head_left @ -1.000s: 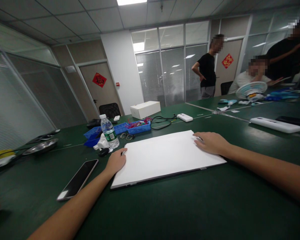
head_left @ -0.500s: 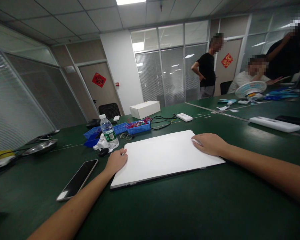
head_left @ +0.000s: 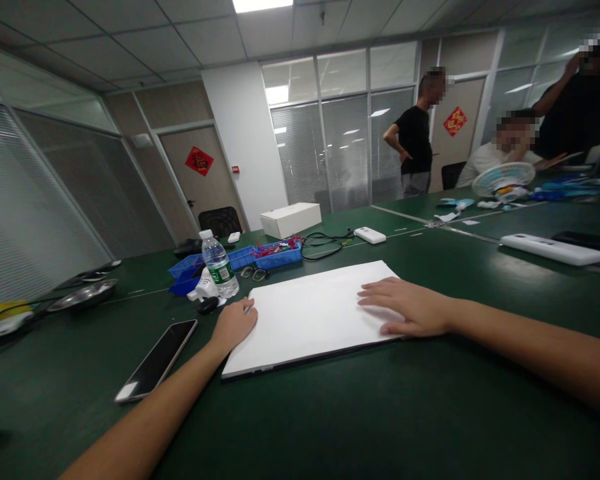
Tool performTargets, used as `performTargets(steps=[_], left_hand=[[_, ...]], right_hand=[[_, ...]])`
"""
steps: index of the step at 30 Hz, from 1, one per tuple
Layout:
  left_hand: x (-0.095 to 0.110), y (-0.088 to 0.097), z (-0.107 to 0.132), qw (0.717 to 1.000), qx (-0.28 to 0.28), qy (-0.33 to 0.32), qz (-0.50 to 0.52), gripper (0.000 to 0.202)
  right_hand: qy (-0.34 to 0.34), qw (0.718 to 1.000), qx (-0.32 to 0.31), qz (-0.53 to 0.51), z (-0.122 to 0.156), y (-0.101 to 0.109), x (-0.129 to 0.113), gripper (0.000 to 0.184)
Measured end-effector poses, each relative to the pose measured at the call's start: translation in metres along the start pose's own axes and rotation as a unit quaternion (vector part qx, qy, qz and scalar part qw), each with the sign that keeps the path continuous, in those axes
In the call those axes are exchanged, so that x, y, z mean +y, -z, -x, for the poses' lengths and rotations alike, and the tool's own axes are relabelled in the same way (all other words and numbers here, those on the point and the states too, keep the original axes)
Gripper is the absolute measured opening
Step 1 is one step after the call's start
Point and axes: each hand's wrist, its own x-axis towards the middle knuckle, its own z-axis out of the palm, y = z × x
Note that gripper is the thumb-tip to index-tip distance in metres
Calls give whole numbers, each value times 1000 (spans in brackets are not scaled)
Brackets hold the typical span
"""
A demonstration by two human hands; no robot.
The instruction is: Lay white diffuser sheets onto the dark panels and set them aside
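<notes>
A closed white laptop (head_left: 305,317) lies flat on the green table (head_left: 360,413) in front of me. My left hand (head_left: 236,325) rests at its far left corner with the fingers curled over the edge. My right hand (head_left: 411,308) lies palm down on the right part of the lid, fingers stretched flat and pointing left. Neither hand lifts the laptop.
A phone (head_left: 156,359) lies left of my left arm. Behind it stand a water bottle (head_left: 219,264), blue trays (head_left: 260,255), glasses, cables and a white box (head_left: 291,219). A white bar-shaped device (head_left: 552,249) lies at right. Three people are at the far right.
My right hand has slid from the laptop's far right corner inward and toward me, now flat on the lid. The left hand has barely moved.
</notes>
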Motion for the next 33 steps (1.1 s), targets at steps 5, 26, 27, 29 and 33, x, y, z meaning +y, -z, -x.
performTargets(steps=[5,26,27,29,33], left_hand=[[4,3,4,1000,8,-4,-9,51],[3,3,3,1000,-3,-16,9,50],[3,3,3,1000,-4,-14,9,50],[3,3,3,1000,-4,-10,6,49],[2,1,1,1000,-1,-16,-2,50]], right_hand=[[27,997,-65,-46,-6,-3,-28,78],[139,987,54,55,-11,-2,-36,42],[117,992,42,37,-10,-2,-36,48],[60,998,21,-6,-9,-5,-33,66],[-30,997,-7,-66,-6,-14,-26,90]])
